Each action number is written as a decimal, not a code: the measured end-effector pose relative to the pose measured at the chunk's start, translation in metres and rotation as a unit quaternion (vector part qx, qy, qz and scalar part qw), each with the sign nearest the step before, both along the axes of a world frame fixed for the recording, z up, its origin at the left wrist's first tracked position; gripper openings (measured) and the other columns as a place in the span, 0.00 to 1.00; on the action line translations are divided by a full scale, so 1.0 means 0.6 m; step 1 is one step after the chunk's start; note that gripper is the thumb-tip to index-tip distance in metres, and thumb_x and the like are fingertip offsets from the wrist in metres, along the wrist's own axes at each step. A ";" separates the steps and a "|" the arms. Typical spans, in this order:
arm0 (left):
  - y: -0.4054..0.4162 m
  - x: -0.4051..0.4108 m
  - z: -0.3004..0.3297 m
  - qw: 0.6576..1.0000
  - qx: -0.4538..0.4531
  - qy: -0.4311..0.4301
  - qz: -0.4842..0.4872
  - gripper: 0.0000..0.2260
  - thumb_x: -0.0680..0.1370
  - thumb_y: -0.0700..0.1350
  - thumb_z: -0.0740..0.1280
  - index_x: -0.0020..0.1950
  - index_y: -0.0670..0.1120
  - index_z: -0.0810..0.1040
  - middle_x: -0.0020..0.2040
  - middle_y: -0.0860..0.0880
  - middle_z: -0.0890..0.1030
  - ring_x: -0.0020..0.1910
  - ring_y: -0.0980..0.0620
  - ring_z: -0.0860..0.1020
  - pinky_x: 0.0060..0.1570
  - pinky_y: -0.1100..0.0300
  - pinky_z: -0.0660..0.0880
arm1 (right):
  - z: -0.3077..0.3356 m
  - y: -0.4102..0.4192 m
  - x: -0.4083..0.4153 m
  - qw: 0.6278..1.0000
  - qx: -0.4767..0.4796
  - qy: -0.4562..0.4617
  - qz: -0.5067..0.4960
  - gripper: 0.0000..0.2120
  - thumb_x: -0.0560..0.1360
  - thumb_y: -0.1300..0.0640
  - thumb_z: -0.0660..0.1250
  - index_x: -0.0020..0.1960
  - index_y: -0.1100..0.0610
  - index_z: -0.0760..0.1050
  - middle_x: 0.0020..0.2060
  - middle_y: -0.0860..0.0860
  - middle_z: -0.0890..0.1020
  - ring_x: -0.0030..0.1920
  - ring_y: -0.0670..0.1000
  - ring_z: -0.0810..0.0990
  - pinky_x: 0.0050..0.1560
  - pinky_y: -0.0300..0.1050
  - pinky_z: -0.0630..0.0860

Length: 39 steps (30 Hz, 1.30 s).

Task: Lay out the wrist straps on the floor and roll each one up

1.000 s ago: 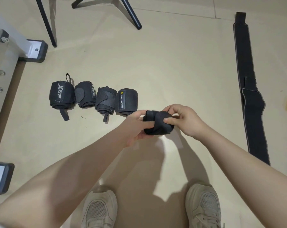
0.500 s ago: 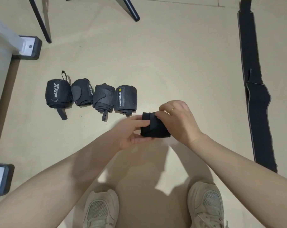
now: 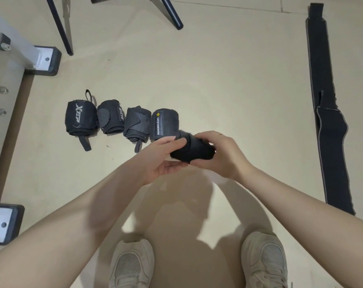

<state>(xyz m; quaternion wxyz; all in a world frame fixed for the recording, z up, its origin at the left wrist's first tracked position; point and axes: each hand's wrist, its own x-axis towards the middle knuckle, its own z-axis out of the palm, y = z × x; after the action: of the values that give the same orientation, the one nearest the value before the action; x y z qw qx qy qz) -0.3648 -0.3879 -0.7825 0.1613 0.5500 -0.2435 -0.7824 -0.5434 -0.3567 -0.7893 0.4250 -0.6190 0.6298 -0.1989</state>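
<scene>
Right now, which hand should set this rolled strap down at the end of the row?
Left. The left hand sits beside the last roll, while the right hand grips the rolled strap from its far side.

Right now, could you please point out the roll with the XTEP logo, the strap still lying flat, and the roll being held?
XTEP roll [image 3: 80,118]: head view, on its logo face.
Flat strap [image 3: 330,129]: head view, on its wider middle.
Held roll [image 3: 194,150]: head view, on the wrap between both hands.
</scene>
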 end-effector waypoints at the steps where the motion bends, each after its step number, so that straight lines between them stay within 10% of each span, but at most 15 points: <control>1: -0.004 0.003 0.004 1.000 -0.014 0.005 -0.010 0.06 0.77 0.51 0.65 0.51 0.51 0.77 0.45 0.51 0.80 0.39 0.51 0.80 0.43 0.60 0.76 | 0.006 -0.004 -0.006 0.992 0.059 -0.096 -0.059 0.13 0.68 0.58 0.75 0.52 0.53 0.78 0.46 0.51 0.82 0.46 0.49 0.80 0.49 0.45 0.75; 4: -0.013 0.009 0.018 0.994 -0.081 0.001 -0.072 0.14 0.74 0.56 0.65 0.55 0.52 0.79 0.46 0.54 0.80 0.43 0.55 0.75 0.46 0.60 0.70 | 0.003 -0.007 -0.030 0.871 0.211 -0.404 -0.183 0.10 0.74 0.58 0.68 0.54 0.60 0.76 0.44 0.53 0.83 0.44 0.49 0.82 0.49 0.45 0.77; 8: 0.000 -0.009 0.013 0.990 -0.114 -0.001 -0.083 0.13 0.78 0.48 0.65 0.62 0.53 0.76 0.57 0.55 0.80 0.57 0.55 0.76 0.58 0.57 0.70 | -0.009 -0.007 -0.037 0.795 0.288 -0.501 -0.181 0.41 0.55 0.42 0.80 0.62 0.58 0.74 0.57 0.55 0.80 0.54 0.53 0.80 0.57 0.45 0.77; 13: -0.002 -0.011 0.005 0.994 -0.091 0.055 -0.013 0.19 0.75 0.43 0.68 0.66 0.45 0.73 0.57 0.49 0.81 0.55 0.50 0.80 0.58 0.57 0.73 | 0.000 -0.007 -0.030 0.861 0.247 -0.394 -0.207 0.15 0.74 0.50 0.67 0.59 0.53 0.75 0.47 0.49 0.83 0.49 0.48 0.80 0.54 0.40 0.75; 20: 0.012 -0.027 -0.007 0.990 -0.141 0.005 0.004 0.15 0.74 0.36 0.69 0.60 0.40 0.77 0.53 0.44 0.83 0.54 0.47 0.81 0.58 0.56 0.75 | 0.006 -0.002 0.004 0.919 0.174 -0.295 -0.194 0.25 0.66 0.51 0.74 0.60 0.58 0.74 0.52 0.56 0.83 0.53 0.56 0.82 0.58 0.54 0.77; 25: 0.002 -0.038 -0.011 0.986 -0.160 -0.036 0.014 0.13 0.76 0.39 0.67 0.61 0.40 0.76 0.52 0.45 0.83 0.50 0.51 0.82 0.47 0.66 0.76 | -0.003 -0.023 0.002 0.898 0.216 -0.303 -0.235 0.19 0.74 0.55 0.70 0.62 0.61 0.71 0.49 0.58 0.82 0.43 0.52 0.83 0.45 0.42 0.80; 33: -0.046 0.005 -0.075 0.692 -0.474 -0.431 -0.333 0.26 0.77 0.41 0.64 0.74 0.50 0.64 0.76 0.46 0.59 0.73 0.43 0.59 0.67 0.49 0.63 | -0.078 -0.062 0.010 0.842 0.213 -0.251 -0.427 0.23 0.70 0.53 0.74 0.57 0.68 0.73 0.40 0.56 0.80 0.34 0.50 0.80 0.31 0.39 0.76; 39: -0.042 0.034 -0.109 0.657 -0.450 -0.462 -0.391 0.26 0.79 0.41 0.57 0.76 0.55 0.56 0.78 0.52 0.46 0.76 0.47 0.52 0.56 0.55 0.70 | -0.132 -0.089 0.037 0.894 0.207 -0.133 -0.375 0.21 0.69 0.48 0.72 0.52 0.61 0.71 0.43 0.52 0.77 0.46 0.55 0.79 0.48 0.49 0.78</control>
<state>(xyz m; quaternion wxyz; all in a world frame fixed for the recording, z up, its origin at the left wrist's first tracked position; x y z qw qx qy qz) -0.3442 -0.4130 -0.8477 -0.0654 0.5547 -0.8015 -0.2138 -0.5211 -0.4100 -0.8686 0.5168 -0.2026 0.7799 -0.2891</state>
